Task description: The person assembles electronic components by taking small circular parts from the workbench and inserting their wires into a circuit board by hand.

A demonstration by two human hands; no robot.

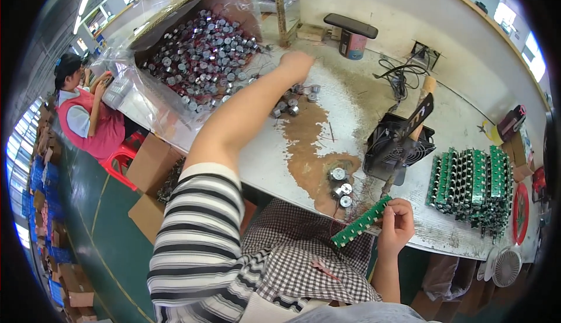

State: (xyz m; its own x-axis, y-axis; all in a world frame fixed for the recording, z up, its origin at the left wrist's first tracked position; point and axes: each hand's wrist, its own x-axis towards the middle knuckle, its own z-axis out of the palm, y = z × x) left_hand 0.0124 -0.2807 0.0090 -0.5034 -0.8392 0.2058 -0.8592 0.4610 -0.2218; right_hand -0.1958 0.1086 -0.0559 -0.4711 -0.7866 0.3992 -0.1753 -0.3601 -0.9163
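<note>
My right hand [398, 227] pinches one end of a long green circuit board strip [357, 226], held tilted over the table's front edge. Stretched across the table, my left hand [297, 66] is at the far side, beyond a small cluster of round metal motors [287, 106]. Its fingers are turned away, so what they hold, if anything, is hidden. Three or so silver motors [338, 175] with thin wires lie near the board. Farther left, a heap of the same kind of motors [201, 54] spills from a plastic-lined box [236, 2].
A black fan [390, 148] stands right of centre, with a wooden-handled tool [429, 84] above it. Stacked green boards [470, 188] fill the right side. A small white fan [506, 266] is at the right edge. A person in pink [87, 121] sits at the left.
</note>
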